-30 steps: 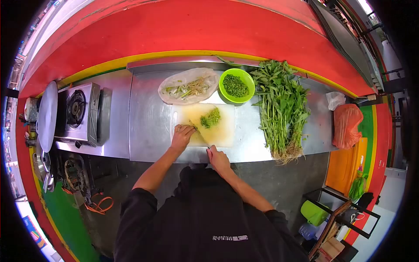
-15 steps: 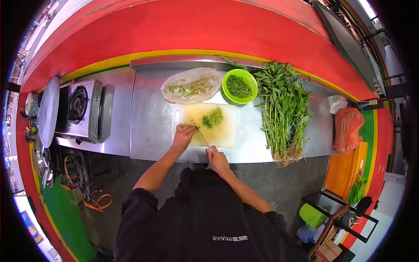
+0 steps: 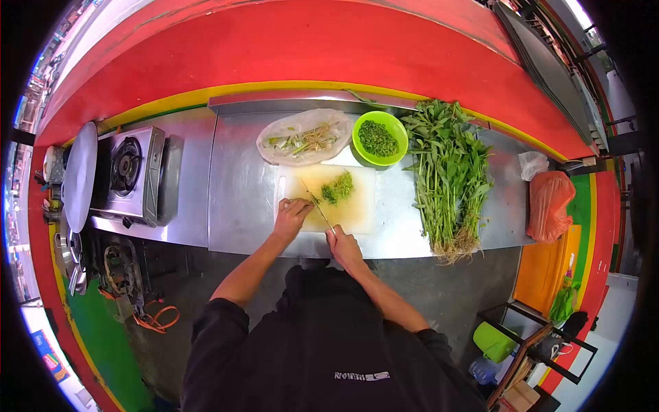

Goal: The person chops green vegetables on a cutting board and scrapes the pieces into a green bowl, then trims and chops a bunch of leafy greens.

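Note:
A knife (image 3: 319,207) slants across the white cutting board (image 3: 362,218), its tip pointing away from me and to the left. Its handle is wrapped in my right hand (image 3: 345,248) at the board's near edge. On the board's left side, my left hand (image 3: 292,217) is closed with its fingertips curled down close beside the blade; whatever they pinch is too small to make out. Just right of the blade lies a small heap of chopped greens (image 3: 338,187). Behind the board, a lime-green bowl (image 3: 401,126) holds more chopped greens, and a plastic bag (image 3: 271,134) carries root ends and stalks.
A large bunch of leafy greens with roots (image 3: 449,178) covers the counter's right part. A red plastic bag (image 3: 549,206) sits at the far right end. To the left stands a gas stove (image 3: 127,168). A red wall (image 3: 295,48) bounds the steel counter (image 3: 237,206) behind.
The knife's tip has slid forward and slightly left over the board. My left hand keeps nearly the same place beside the blade. The whole view has shifted a little.

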`<state>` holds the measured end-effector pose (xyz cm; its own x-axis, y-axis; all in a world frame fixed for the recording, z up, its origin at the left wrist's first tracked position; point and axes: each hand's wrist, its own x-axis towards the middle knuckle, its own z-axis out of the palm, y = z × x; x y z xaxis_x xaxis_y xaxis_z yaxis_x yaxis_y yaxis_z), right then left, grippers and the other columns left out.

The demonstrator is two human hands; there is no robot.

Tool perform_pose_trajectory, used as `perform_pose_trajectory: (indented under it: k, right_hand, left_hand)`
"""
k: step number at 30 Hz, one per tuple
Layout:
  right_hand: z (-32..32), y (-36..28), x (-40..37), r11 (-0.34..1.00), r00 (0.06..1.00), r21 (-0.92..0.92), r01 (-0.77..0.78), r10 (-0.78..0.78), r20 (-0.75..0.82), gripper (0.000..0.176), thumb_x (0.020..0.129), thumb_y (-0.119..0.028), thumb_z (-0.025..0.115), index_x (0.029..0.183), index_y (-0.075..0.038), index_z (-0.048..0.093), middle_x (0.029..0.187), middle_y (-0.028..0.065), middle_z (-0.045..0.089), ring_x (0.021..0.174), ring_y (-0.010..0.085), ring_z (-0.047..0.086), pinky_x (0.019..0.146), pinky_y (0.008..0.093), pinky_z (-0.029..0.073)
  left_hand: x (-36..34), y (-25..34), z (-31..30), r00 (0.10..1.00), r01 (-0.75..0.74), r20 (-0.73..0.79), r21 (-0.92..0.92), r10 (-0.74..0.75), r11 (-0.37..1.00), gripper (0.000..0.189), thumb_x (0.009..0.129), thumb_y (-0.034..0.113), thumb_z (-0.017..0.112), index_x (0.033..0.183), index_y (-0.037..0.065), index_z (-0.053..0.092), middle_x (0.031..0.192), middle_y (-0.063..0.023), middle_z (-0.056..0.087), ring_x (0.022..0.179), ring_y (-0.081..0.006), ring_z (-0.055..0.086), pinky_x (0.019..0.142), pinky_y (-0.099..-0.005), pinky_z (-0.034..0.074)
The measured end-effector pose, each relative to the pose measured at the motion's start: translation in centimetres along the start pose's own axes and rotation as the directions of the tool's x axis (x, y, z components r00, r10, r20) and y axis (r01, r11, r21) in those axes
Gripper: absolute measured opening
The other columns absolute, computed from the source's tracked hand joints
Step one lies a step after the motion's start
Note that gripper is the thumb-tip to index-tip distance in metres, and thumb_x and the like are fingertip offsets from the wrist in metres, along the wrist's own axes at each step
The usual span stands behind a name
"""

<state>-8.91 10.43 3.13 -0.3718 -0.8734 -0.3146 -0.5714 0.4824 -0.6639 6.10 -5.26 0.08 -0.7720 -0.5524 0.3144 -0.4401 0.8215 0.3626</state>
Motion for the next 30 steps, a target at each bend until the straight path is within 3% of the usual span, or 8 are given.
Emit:
perform_pose_trajectory:
  k: [7, 15, 24, 30]
  right_hand:
    - [0.2, 0.1, -0.8, 1.0, 0.999, -0.008, -0.024, 0.024, 0.037, 0.032, 0.105, -0.036, 0.053, 0.104, -0.004, 0.054, 0.073, 0.0333, 0.064, 0.071, 0.0552, 0.064, 0.063, 0.0637, 0.049]
    - [0.6, 0.0, 0.4, 0.995, 1.0, -0.104, -0.009, 0.01, 0.01, 0.032, 0.104, -0.035, 0.052, 0.104, -0.004, 0.055, 0.072, 0.032, 0.065, 0.069, 0.0538, 0.064, 0.062, 0.0626, 0.05]
    - [0.5, 0.3, 0.2, 1.0, 1.0, 0.006, 0.003, -0.003, 0.014, 0.032, 0.104, -0.036, 0.053, 0.103, -0.004, 0.055, 0.072, 0.0328, 0.065, 0.07, 0.0551, 0.064, 0.061, 0.0627, 0.049]
    - [1.2, 0.7, -0.8, 0.999, 1.0, -0.036, -0.006, 0.006, -0.003, 0.033, 0.104, -0.037, 0.053, 0.102, -0.004, 0.054, 0.071, 0.0322, 0.065, 0.069, 0.0551, 0.064, 0.061, 0.0636, 0.049]
  left_hand:
    - [-0.3, -0.9, 0.5, 0.997, -0.066, -0.047, 0.004, 0.066, 0.998, 0.025, 0.081, 0.007, 0.067, 0.105, 0.013, 0.073, 0.11, 0.0022, 0.071, 0.108, -0.0144, 0.066, 0.096, -0.0393, 0.037]
    - [-0.5, -0.5, 0.9, 0.999, -0.028, -0.042, 0.03, 0.03, 0.999, 0.026, 0.081, 0.005, 0.067, 0.105, 0.013, 0.072, 0.111, 0.0012, 0.071, 0.109, -0.0145, 0.066, 0.096, -0.0401, 0.037]
    - [-0.4, -0.5, 0.0, 1.0, -0.021, 0.006, -0.02, 0.021, 1.0, 0.03, 0.081, 0.005, 0.066, 0.11, 0.013, 0.072, 0.112, 0.0015, 0.07, 0.111, -0.0153, 0.065, 0.097, -0.041, 0.036]
    - [-0.5, -0.9, 0.5, 0.999, -0.038, -0.014, -0.025, 0.037, 0.999, 0.031, 0.081, 0.004, 0.065, 0.11, 0.013, 0.072, 0.112, 0.0015, 0.07, 0.111, -0.015, 0.064, 0.096, -0.0404, 0.037]
